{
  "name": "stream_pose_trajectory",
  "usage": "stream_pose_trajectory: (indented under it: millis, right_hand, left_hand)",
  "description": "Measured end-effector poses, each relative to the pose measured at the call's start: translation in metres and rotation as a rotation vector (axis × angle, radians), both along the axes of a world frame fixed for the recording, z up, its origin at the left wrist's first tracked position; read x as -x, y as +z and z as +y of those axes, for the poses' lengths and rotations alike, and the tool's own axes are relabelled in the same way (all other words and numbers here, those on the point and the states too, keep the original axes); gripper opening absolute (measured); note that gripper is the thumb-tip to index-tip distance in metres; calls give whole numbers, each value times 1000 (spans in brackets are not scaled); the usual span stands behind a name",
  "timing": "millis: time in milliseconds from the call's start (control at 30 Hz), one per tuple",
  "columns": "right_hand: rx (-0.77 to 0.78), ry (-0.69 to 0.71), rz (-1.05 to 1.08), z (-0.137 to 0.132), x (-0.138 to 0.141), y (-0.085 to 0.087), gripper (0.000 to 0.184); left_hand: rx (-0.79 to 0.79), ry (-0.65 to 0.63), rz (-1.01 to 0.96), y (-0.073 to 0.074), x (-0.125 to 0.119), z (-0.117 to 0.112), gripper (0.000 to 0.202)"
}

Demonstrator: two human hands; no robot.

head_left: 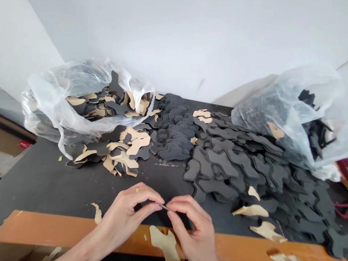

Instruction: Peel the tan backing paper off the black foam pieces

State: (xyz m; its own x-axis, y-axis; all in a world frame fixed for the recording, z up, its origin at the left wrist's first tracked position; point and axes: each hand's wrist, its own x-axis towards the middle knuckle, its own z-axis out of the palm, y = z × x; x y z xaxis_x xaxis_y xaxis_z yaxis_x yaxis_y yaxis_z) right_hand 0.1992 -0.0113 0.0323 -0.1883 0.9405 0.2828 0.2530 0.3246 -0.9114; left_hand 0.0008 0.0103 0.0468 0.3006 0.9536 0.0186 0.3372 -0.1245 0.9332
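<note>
Pieces (175, 133) lie on the table (65, 188) between the left bag (48, 93) and right bag (292, 115).

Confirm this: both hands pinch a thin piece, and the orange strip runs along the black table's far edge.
The edge is wrong: the head view shows the orange strip along the black table's near edge. The left hand and right hand do pinch a thin piece.

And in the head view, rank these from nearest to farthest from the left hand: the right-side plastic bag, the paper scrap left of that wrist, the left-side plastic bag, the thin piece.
From the left hand:
1. Thin piece: pinched at the fingertips.
2. Paper scrap: just left of the wrist.
3. Left-side bag: back left.
4. Right-side bag: far back right.
</note>
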Motion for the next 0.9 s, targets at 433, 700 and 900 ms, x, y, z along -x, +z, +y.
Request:
stream_pose_trajectory:
  millis: [433, 700, 900]
  right_hand:
    - [315, 73, 62, 9, 0, 6, 12]
    - [383, 92, 114, 10, 8, 10, 11]
    - [95, 12, -85, 5, 14, 14, 13]
  left_hand:
    - [226, 48, 36, -1, 4, -6, 24]
    - [-124, 185, 158, -5, 0, -13, 10]
    - [33, 83, 135, 6, -7, -22, 5]
